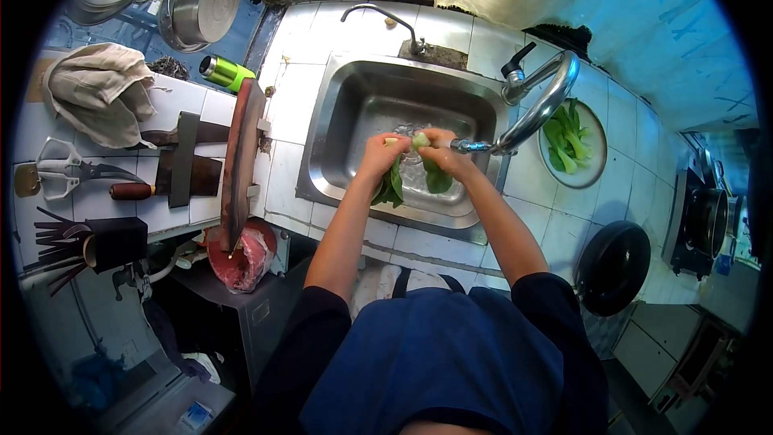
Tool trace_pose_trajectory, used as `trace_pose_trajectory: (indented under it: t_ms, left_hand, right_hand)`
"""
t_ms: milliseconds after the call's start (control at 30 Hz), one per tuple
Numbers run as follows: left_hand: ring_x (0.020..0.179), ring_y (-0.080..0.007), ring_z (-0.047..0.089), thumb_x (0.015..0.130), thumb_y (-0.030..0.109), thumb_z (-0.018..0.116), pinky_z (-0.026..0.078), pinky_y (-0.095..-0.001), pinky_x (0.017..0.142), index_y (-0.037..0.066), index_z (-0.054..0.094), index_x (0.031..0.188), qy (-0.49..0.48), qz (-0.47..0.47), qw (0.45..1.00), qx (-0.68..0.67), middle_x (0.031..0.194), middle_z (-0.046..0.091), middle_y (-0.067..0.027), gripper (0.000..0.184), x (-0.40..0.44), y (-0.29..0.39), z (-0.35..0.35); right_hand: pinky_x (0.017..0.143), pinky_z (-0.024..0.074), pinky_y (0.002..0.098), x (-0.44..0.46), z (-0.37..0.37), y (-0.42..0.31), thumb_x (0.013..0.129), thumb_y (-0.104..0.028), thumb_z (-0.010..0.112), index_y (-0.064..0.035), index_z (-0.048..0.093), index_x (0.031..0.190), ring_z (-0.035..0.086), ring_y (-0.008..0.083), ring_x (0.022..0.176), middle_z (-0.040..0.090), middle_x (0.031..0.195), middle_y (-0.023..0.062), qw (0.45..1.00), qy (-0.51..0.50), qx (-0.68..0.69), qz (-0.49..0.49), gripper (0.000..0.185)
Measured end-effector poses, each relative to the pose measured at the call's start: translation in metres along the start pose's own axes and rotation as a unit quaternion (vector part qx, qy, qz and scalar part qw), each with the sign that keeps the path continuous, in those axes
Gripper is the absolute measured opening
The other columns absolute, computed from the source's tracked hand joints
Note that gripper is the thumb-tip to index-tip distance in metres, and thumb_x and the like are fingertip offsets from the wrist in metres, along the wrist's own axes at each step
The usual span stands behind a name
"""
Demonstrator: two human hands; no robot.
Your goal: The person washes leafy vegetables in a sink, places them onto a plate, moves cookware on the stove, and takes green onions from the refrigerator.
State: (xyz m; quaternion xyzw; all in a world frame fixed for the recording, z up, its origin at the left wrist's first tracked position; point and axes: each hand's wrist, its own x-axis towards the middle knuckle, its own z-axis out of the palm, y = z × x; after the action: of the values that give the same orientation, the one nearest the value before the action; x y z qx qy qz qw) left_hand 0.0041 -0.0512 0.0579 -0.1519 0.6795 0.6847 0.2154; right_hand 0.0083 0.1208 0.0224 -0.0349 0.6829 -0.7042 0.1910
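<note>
Leafy greens (390,186): held over the basin of the steel sink (338,125), leaves hanging down.
Left hand (386,153): fingers curled tight — a pale stem is pinched.
Right hand (447,155): likewise closed on greens, just beside the left, near the faucet (561,84) tip.
Plate (598,157): set right of the sink, loaded with more greens.
Black pan (614,268): placed nearer the body than the plate.

Looks forward and steeply down from head height, over dark-blue cloth shirt (435,346), onto rectangular stainless-steel sink (366,117), near and central; spans white-tiled counter (286,177) on both sides.
</note>
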Motion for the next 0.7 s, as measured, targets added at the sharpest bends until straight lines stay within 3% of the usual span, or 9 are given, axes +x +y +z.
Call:
trace_pose_trajectory:
  t_ms: [67, 133, 167, 233, 433, 567, 633, 700]
  left_hand:
    - [0.057, -0.0094, 0.053, 0.074, 0.017, 0.067, 0.042, -0.0215, 0.052, 0.000, 0.062, 0.074, -0.009, 0.015, 0.998, 0.052, 0.065, 0.060, -0.0052, 0.017, 0.000, 0.006, 0.001]
    - [0.056, -0.0097, 0.053, 0.074, 0.016, 0.066, 0.042, -0.0218, 0.052, 0.000, 0.062, 0.073, -0.013, -0.009, 0.999, 0.049, 0.065, 0.060, -0.0052, 0.017, 0.002, 0.010, 0.002]
    - [0.056, -0.0099, 0.054, 0.074, 0.016, 0.066, 0.042, -0.0221, 0.052, 0.000, 0.061, 0.072, -0.016, -0.035, 0.998, 0.046, 0.064, 0.060, -0.0053, 0.017, 0.002, 0.011, 0.003]
    - [0.056, -0.0101, 0.054, 0.073, 0.015, 0.066, 0.042, -0.0224, 0.052, 0.000, 0.061, 0.071, -0.027, -0.043, 0.998, 0.039, 0.064, 0.059, -0.0053, 0.016, 0.003, 0.011, 0.004]
    - [0.054, -0.0114, 0.053, 0.072, 0.010, 0.063, 0.041, -0.0231, 0.051, -0.002, 0.060, 0.068, -0.067, -0.055, 0.996, 0.031, 0.061, 0.058, -0.0058, 0.013, 0.000, 0.012, 0.007]
    - [0.051, -0.0121, 0.052, 0.070, 0.006, 0.059, 0.040, -0.0232, 0.048, -0.002, 0.059, 0.066, -0.069, -0.051, 0.996, 0.025, 0.059, 0.056, -0.0063, 0.009, -0.005, 0.017, 0.009]
    - [0.051, -0.0122, 0.051, 0.070, 0.006, 0.058, 0.039, -0.0234, 0.048, -0.002, 0.058, 0.065, -0.070, -0.054, 0.996, 0.018, 0.058, 0.056, -0.0064, 0.009, 0.001, 0.009, 0.007]
    - [0.050, -0.0123, 0.051, 0.069, 0.006, 0.058, 0.039, -0.0235, 0.047, -0.001, 0.058, 0.064, -0.069, -0.056, 0.996, 0.011, 0.058, 0.055, -0.0064, 0.010, 0.004, 0.006, 0.007]
  right_hand:
    - [0.069, 0.0429, 0.0267, 0.000, 0.001, -0.001, 0.075, -0.010, 0.060, 0.0016, 0.058, 0.100, 0.053, 0.0127, 0.076, 0.055, 0.079, 0.0033, 0.999, 0.011, -0.037, 0.021, 0.028]
    - [0.067, 0.0448, 0.0300, 0.001, 0.003, 0.000, 0.070, -0.006, 0.064, -0.0020, 0.062, 0.088, 0.056, 0.0191, 0.074, 0.057, 0.080, 0.0061, 0.970, 0.077, -0.217, -0.072, 0.019]
    - [0.067, 0.0448, 0.0300, 0.000, 0.002, 0.001, 0.070, -0.006, 0.064, -0.0020, 0.062, 0.088, 0.056, 0.0191, 0.074, 0.057, 0.080, 0.0061, 0.970, 0.078, -0.217, -0.073, 0.019]
    - [0.068, 0.0458, 0.0327, -0.007, 0.003, -0.010, 0.069, -0.004, 0.063, -0.0034, 0.063, 0.082, 0.057, 0.0258, 0.075, 0.058, 0.081, 0.0089, 0.928, 0.119, -0.279, -0.215, 0.013]
    - [0.072, 0.0465, 0.0346, -0.013, 0.002, -0.004, 0.071, 0.002, 0.058, -0.0043, 0.062, 0.088, 0.058, 0.0278, 0.082, 0.060, 0.086, 0.0105, 0.855, 0.141, -0.369, -0.335, 0.018]
    - [0.073, 0.0467, 0.0345, -0.016, 0.002, -0.001, 0.072, 0.002, 0.058, -0.0045, 0.061, 0.091, 0.058, 0.0282, 0.084, 0.060, 0.089, 0.0109, 0.851, 0.134, -0.370, -0.348, 0.020]
    - [0.071, 0.0469, 0.0346, -0.015, 0.004, 0.004, 0.073, -0.002, 0.059, -0.0056, 0.062, 0.089, 0.059, 0.0270, 0.082, 0.061, 0.087, 0.0089, 0.899, 0.124, -0.303, -0.291, 0.017]
    - [0.070, 0.0469, 0.0339, -0.013, 0.009, 0.008, 0.073, -0.003, 0.059, -0.0057, 0.062, 0.089, 0.059, 0.0262, 0.081, 0.062, 0.085, 0.0089, 0.910, 0.142, -0.262, -0.288, 0.016]
